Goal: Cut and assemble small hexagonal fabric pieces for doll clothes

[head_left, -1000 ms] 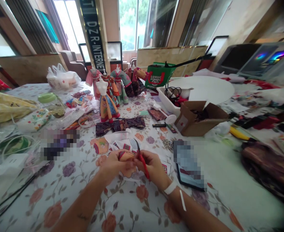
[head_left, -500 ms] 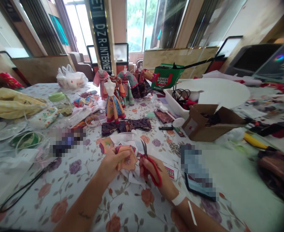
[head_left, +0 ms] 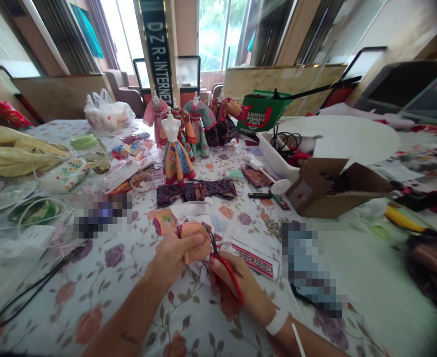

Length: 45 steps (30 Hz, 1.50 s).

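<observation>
My left hand is closed on a small orange piece of fabric with a printed pattern, thumb on top. Red-handled scissors are in my right hand, their dark blades against the right edge of the fabric. Whether the blades are parted I cannot tell. Under and beyond my hands lie white scraps and a white strip with a red-and-black patterned band. Another orange piece with a red edge rests just past my left hand. Farther off lies a folded dark patterned cloth.
Small dress forms in costumes, one in an orange-and-blue skirt, stand mid-table. To the right are a cardboard box, a white bin and a green bag. A lidded jar and black cord lie left.
My right hand has brought the scissors slightly left and down, and their blades now meet the fabric's edge. More of the patterned strip shows. The view has shifted slightly.
</observation>
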Tool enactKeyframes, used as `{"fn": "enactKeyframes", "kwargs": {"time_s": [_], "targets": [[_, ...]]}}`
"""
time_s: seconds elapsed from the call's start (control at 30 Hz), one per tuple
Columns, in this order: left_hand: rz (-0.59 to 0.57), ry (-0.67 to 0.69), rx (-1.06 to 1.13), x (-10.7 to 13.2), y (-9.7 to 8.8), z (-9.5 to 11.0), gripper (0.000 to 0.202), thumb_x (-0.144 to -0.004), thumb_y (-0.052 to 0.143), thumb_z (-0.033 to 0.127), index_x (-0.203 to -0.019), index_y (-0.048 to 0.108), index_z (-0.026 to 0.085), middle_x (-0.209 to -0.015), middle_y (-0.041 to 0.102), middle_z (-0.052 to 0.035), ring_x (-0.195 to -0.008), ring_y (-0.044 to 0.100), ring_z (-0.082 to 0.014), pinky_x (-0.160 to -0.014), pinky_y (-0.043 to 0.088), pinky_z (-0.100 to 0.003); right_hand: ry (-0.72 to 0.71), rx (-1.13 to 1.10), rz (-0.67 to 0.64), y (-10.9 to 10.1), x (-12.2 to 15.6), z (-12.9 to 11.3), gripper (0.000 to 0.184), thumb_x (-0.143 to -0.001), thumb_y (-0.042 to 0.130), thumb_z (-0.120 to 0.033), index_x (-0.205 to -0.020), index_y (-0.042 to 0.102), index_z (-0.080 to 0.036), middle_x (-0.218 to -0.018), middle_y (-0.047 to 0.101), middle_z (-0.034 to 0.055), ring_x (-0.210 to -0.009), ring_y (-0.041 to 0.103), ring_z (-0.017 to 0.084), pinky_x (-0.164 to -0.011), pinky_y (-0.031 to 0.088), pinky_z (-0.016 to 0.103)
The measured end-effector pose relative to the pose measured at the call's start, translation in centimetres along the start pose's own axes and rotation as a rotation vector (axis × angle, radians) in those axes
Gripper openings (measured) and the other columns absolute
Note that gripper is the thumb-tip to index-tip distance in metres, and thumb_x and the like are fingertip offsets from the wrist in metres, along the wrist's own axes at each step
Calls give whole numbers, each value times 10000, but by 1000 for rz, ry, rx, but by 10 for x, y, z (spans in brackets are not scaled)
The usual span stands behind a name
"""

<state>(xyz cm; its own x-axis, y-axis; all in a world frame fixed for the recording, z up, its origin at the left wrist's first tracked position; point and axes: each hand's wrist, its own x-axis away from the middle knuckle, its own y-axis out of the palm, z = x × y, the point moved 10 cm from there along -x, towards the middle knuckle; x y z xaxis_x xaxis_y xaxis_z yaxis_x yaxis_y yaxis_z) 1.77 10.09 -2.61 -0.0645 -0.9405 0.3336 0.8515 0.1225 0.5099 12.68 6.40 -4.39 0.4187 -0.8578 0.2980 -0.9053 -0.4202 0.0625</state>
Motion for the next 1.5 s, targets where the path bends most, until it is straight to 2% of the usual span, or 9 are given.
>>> {"fn": "enactKeyframes", "kwargs": {"time_s": [0.13, 0.3, 0.53, 0.7, 0.9, 1.1, 1.27, 1.5], "targets": [[-41, 47, -71, 1, 5, 4, 214, -591, 814, 200, -738, 695, 100, -688, 685, -44, -615, 621, -135, -605, 499, -220, 14, -17, -9, 2, 2, 2, 402, -807, 558, -567, -701, 505, -183, -524, 546, -31, -298, 442, 87, -286, 317, 193], [-37, 60, -83, -2, 1, 3, 178, -628, 796, 225, -734, 713, 110, -670, 685, -37, -608, 614, -129, -596, 489, -212, -45, 63, 45, -6, -1, -7, 426, -814, 554, -560, -642, 491, -175, -508, 545, -14, -386, 452, 87, -363, 334, 191], [-40, 38, -64, 2, 5, 4, 169, -608, 808, 215, -678, 704, 102, -639, 675, -23, -580, 595, -108, -563, 469, -191, -58, 80, 45, -5, 0, -13, 416, -806, 569, -551, -635, 466, -185, -505, 526, -23, -428, 455, 94, -405, 327, 205], [23, 39, -112, 2, -2, 5, 188, -576, 823, 216, -692, 719, 110, -657, 685, -25, -590, 599, -113, -566, 463, -192, -49, 106, 35, -2, 3, -14, 399, -807, 570, -531, -632, 452, -193, -500, 516, -33, -404, 463, 95, -379, 327, 205], [-23, 7, -100, -1, 0, 1, 188, -569, 818, 204, -690, 708, 110, -654, 674, -24, -589, 591, -112, -559, 461, -192, -63, 104, 27, -3, 1, -10, 365, -818, 568, -505, -657, 462, -195, -504, 522, -40, -402, 489, 100, -376, 349, 202], [50, -19, -59, -2, -7, -3, 243, -527, 826, 180, -723, 697, 119, -703, 689, -36, -630, 617, -145, -596, 488, -234, -57, 88, 9, -1, 0, -8, 364, -812, 586, -486, -646, 447, -194, -491, 491, -56, -369, 465, 86, -352, 340, 193], [102, -43, -83, 0, -10, -3, 261, -504, 829, 182, -713, 687, 116, -687, 676, -35, -598, 608, -142, -583, 485, -240, -9, 37, 4, 0, -1, -2, 369, -798, 599, -494, -653, 432, -198, -470, 459, -76, -319, 442, 80, -314, 330, 190], [61, -9, -80, -1, -8, -3, 228, -526, 821, 191, -699, 693, 115, -615, 644, -14, -556, 565, -116, -546, 451, -217, 65, -14, -31, 3, 1, 7, 373, -788, 597, -520, -681, 428, -205, -465, 469, -81, -281, 476, 102, -260, 282, 184]]}}
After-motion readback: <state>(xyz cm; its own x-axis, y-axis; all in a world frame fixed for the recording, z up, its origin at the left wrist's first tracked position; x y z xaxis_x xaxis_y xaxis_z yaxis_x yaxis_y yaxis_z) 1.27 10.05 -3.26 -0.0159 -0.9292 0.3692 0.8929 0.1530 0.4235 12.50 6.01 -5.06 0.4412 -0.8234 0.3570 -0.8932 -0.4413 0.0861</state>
